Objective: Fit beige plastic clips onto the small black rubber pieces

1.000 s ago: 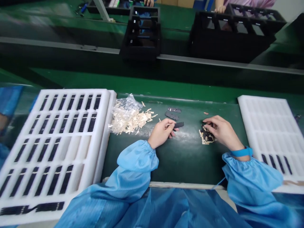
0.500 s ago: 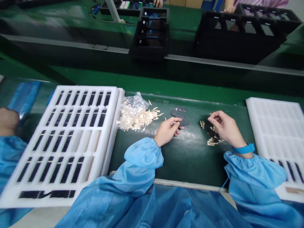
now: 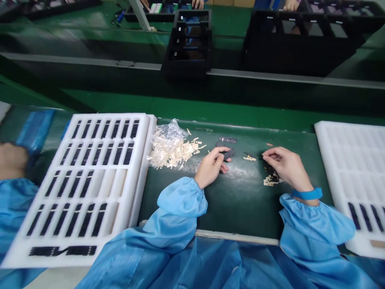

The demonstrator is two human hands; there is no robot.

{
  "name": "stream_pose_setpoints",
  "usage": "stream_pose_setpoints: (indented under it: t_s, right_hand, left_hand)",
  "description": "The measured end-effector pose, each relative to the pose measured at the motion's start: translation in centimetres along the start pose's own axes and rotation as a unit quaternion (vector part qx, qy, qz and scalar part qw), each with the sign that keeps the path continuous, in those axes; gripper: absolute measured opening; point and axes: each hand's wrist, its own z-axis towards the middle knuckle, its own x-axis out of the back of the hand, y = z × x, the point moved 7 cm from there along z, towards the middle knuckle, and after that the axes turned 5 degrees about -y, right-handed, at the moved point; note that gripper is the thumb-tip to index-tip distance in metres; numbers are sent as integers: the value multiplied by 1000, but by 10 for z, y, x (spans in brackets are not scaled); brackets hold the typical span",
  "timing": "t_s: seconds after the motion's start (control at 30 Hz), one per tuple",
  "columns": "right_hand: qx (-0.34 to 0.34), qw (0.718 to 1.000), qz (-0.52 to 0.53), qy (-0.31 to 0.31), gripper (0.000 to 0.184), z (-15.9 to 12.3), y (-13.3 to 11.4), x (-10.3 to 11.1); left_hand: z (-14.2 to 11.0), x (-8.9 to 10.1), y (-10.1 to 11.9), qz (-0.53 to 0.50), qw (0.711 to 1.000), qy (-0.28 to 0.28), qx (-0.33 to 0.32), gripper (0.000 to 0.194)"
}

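Note:
My left hand (image 3: 212,166) rests on the green mat, its fingers closed around a dark strip (image 3: 229,154) that is partly hidden. My right hand (image 3: 287,166) hangs just above a small heap of dark strips with beige tabs (image 3: 271,176), thumb and fingertips pinched together. Whether those fingertips hold anything is hidden. Between my hands lies a single dark strip with a beige tab (image 3: 249,157). Beyond my left fingers sit dark flat plates (image 3: 227,140).
A clear plastic bag (image 3: 165,146) spills beige tabs (image 3: 191,147) on the mat. White foam trays with black strips in slots stand at left (image 3: 141,120) and right (image 3: 331,140). A co-worker's hand (image 3: 12,160) shows far left. Black racks (image 3: 188,44) stand on the conveyor beyond.
A tabbed dark strip now lies on the mat between my hands. My right hand has shifted slightly down, and the whole view has moved a little with my head.

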Motion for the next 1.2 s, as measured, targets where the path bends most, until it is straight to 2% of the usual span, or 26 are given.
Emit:
stream_pose_setpoints:
  t_s: [0.07, 0.23, 0.33, 0.47, 0.53, 0.6, 0.7, 0.77, 0.87, 0.93, 1.0, 1.1, 1.2]
  right_hand:
    - [-16, 999, 27, 17, 25, -2, 3, -3]
    - [-41, 986, 115, 111, 26, -6, 2, -8]
    - [0, 985, 138, 104, 20, -1, -18, -27]
    - [111, 989, 63, 79, 14, 7, -49, -49]
    - [126, 990, 44, 40, 14, 8, -51, -55]
    - [117, 993, 27, 17, 13, 5, -44, -51]
    - [111, 991, 19, 67, 9, -4, -39, -32]
    - [110, 986, 67, 107, 9, -8, -43, -26]
    - [144, 976, 114, 114, 12, -8, -65, -39]
    - [205, 969, 77, 113, 12, -9, -85, -53]
    - [256, 958, 34, 128, 16, -13, -98, -63]
    - [280, 949, 18, 145, 19, -18, -98, -70]
    - [274, 956, 21, 108, 18, -20, -93, -77]
  left_hand:
    - [0, 0, 0, 0, 1000, -2, 0, 32]
    - [-1, -1, -2, 7, 1000, -5, -1, 34]
    - [0, -2, -5, 7, 1000, -6, 2, 34]
    - [0, -3, -5, 12, 1000, -5, -3, 32]
    - [0, -2, -3, 10, 1000, 0, -4, 31]
    - [0, -1, -1, 2, 1000, 2, 5, 29]
    - [0, -1, 0, -22, 1000, -2, 18, 28]
    - [0, -2, 1, -43, 999, -4, 20, 29]
    - [1, -4, -1, -71, 997, -11, 35, 20]
    - [1, -6, -3, -82, 995, -17, 52, 13]
    - [1, -7, -3, -88, 994, -21, 65, 14]
    - [0, -8, -2, -80, 994, -38, 65, 20]
    - [0, -6, -1, -56, 996, -45, 46, 29]
